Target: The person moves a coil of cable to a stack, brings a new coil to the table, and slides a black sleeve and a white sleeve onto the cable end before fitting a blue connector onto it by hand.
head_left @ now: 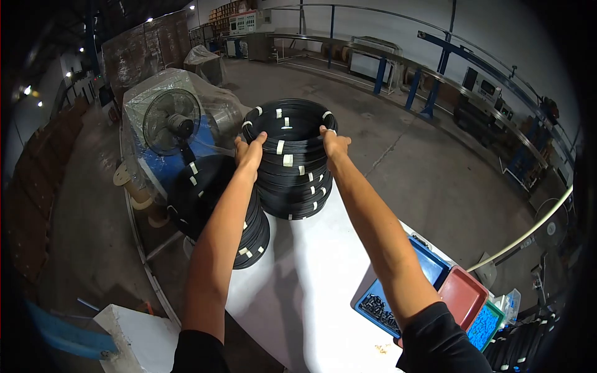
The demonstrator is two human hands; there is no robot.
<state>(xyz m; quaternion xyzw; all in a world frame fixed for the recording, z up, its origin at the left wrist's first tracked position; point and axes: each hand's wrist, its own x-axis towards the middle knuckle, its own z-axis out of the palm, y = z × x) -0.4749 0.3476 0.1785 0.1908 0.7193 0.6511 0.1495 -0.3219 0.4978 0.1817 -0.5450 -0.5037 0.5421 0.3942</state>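
A tall stack of black cable coils (292,186) stands at the far end of the white table (329,261). White tape pieces bind the coils in places. At the top, my left hand (250,154) grips the near left side of the uppermost cable coil (301,145), thumb over its rim. My right hand (336,145) holds the same coil on the right side, thumb also on top; the fingers of both hands are partly hidden behind it. Left of my left forearm is a second stack of black coils (252,239), partly covered by that arm.
On the right are a blue tray (429,258) with small black parts, a red tray (463,292) and a green tray holding blue pieces (482,327). A fan (180,127) stands beyond the left stack, before plastic-wrapped equipment. A pale hose (528,233) curves at right.
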